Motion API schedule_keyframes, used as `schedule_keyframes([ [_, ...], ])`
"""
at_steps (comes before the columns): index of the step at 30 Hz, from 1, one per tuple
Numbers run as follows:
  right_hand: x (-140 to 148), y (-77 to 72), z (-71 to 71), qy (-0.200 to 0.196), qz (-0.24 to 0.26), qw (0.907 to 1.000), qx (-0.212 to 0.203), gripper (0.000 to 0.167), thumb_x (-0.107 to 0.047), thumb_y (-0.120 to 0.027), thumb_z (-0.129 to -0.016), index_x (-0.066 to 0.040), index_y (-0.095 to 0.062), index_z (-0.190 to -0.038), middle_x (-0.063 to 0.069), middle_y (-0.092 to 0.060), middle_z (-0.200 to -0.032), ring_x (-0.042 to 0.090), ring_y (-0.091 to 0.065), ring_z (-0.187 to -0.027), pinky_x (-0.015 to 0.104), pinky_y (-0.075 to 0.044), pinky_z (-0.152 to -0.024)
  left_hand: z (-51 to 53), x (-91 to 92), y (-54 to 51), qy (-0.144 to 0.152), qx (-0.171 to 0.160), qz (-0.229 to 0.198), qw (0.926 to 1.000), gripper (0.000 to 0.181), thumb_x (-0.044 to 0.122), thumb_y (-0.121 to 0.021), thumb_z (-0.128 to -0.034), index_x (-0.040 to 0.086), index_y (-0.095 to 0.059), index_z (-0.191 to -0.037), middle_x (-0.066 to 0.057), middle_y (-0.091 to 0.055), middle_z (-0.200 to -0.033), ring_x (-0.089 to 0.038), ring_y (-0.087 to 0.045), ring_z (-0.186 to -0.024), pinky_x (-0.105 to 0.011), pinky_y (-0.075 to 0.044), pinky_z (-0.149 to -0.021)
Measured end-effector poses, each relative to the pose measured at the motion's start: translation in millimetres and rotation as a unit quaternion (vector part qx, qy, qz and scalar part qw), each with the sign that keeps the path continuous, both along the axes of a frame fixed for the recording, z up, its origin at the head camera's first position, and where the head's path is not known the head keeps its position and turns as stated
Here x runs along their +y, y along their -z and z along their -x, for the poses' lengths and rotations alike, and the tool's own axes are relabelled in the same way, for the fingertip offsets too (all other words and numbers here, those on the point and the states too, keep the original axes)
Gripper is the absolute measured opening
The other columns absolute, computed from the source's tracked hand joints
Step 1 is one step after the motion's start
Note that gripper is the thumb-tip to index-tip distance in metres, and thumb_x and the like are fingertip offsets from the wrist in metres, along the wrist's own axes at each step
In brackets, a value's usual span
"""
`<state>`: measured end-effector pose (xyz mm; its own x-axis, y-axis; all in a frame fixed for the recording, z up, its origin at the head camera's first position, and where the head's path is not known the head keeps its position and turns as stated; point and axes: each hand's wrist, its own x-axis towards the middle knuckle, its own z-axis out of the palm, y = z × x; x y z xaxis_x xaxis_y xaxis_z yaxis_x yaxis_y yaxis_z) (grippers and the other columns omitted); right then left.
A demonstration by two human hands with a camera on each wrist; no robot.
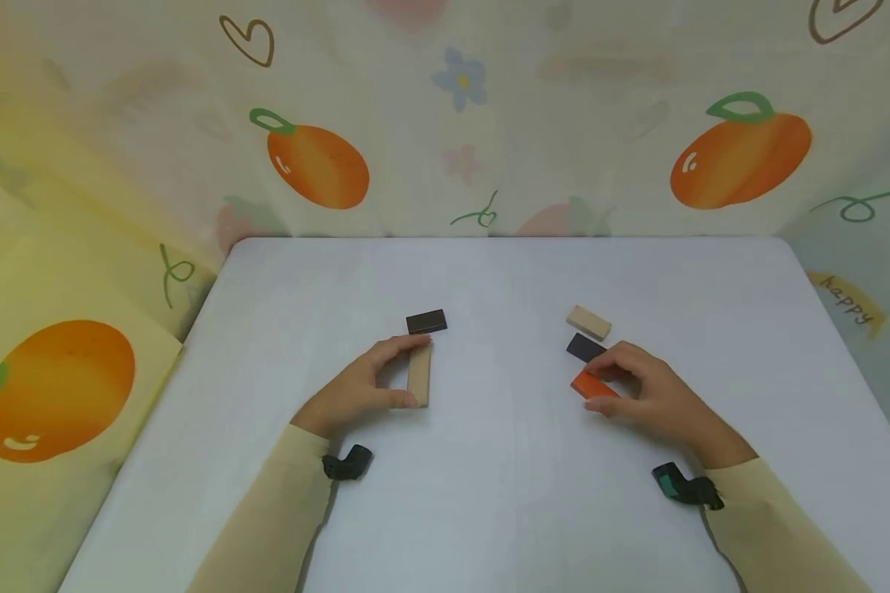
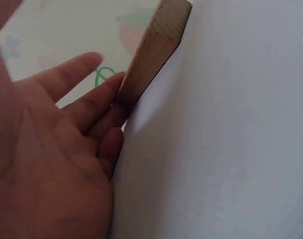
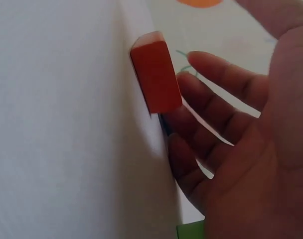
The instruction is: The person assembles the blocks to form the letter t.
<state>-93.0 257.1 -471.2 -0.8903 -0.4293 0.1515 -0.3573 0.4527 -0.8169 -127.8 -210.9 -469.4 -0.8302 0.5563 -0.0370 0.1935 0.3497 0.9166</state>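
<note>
My left hand (image 1: 363, 383) spans a plain wooden block (image 1: 419, 375) lengthwise, thumb at its near end and fingers at its far end. Just beyond that block lies a dark block (image 1: 426, 321). In the left wrist view, the wooden block (image 2: 154, 55) touches the fingertips at the table surface. On the right, my right hand (image 1: 648, 395) pinches an orange block (image 1: 592, 385) between thumb and fingers; the hand covers part of it. A second dark block (image 1: 584, 347) lies right behind the orange one. The right wrist view shows the orange block (image 3: 157, 77) by the fingers.
A light wooden block (image 1: 589, 322) lies behind the right dark block. All the blocks are on a white table (image 1: 500, 494), with patterned cloth (image 1: 415, 165) behind and at the sides. Something green (image 3: 191, 230) shows at the right wrist view's bottom; I cannot tell what.
</note>
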Motion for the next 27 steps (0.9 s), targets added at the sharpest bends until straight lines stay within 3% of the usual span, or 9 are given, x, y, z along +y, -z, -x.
schedule_keyframes([
  [3, -2, 1.7, 1.3, -0.012, -0.024, 0.9996, 0.010, 0.041, -0.019, -0.096, -0.088, -0.015, -0.074, -0.122, -0.005, -0.066, -0.116, 0.015, -0.064, -0.107, 0.017, -0.049, -0.096, 0.2, 2.3, -0.5, 0.014, 0.032, 0.065, 0.9973, 0.100, 0.032, -0.101, -0.0803, 0.024, -0.049, -0.166, 0.007, -0.045, -0.166, -0.019, -0.033, -0.154, -0.051, -0.023, -0.126],
  [8, -3, 2.0, 2.0, -0.020, -0.049, 0.9978, 0.040, 0.040, -0.010, -0.094, -0.088, -0.012, -0.073, -0.122, -0.004, -0.065, -0.115, 0.015, -0.064, -0.104, 0.016, -0.049, -0.093, 3.5, 6.6, 2.4, 0.037, 0.086, 0.111, 0.9894, 0.107, 0.028, -0.102, -0.0781, 0.016, -0.045, -0.168, 0.000, -0.041, -0.170, -0.026, -0.032, -0.155, -0.056, -0.025, -0.125],
  [14, -4, 3.3, 1.0, -0.017, -0.067, 0.9958, 0.059, 0.036, 0.000, -0.088, -0.091, -0.011, -0.075, -0.122, -0.004, -0.064, -0.115, 0.015, -0.059, -0.099, 0.022, -0.048, -0.082, 0.6, 8.6, 5.7, 0.014, 0.091, 0.108, 0.9898, 0.095, 0.023, -0.101, -0.0795, 0.015, -0.054, -0.162, 0.002, -0.046, -0.166, -0.026, -0.037, -0.151, -0.055, -0.029, -0.123],
  [22, -8, 1.9, -0.1, -0.014, -0.104, 0.9924, 0.064, 0.036, 0.003, -0.087, -0.090, -0.010, -0.076, -0.122, -0.003, -0.064, -0.116, 0.016, -0.057, -0.100, 0.033, -0.053, -0.085, -2.5, 14.1, 6.5, -0.005, 0.122, 0.088, 0.9887, 0.091, 0.026, -0.102, -0.0790, 0.014, -0.060, -0.158, 0.004, -0.049, -0.164, -0.023, -0.043, -0.148, -0.054, -0.032, -0.121],
  [27, -8, 1.2, -0.6, -0.008, -0.118, 0.9915, 0.055, 0.036, 0.002, -0.086, -0.091, -0.010, -0.075, -0.123, -0.001, -0.064, -0.116, 0.018, -0.058, -0.100, 0.038, -0.054, -0.086, -5.1, 20.3, 5.7, -0.009, 0.124, 0.068, 0.9899, 0.089, 0.028, -0.102, -0.0797, 0.013, -0.061, -0.157, 0.005, -0.051, -0.163, -0.023, -0.044, -0.149, -0.052, -0.034, -0.122],
])
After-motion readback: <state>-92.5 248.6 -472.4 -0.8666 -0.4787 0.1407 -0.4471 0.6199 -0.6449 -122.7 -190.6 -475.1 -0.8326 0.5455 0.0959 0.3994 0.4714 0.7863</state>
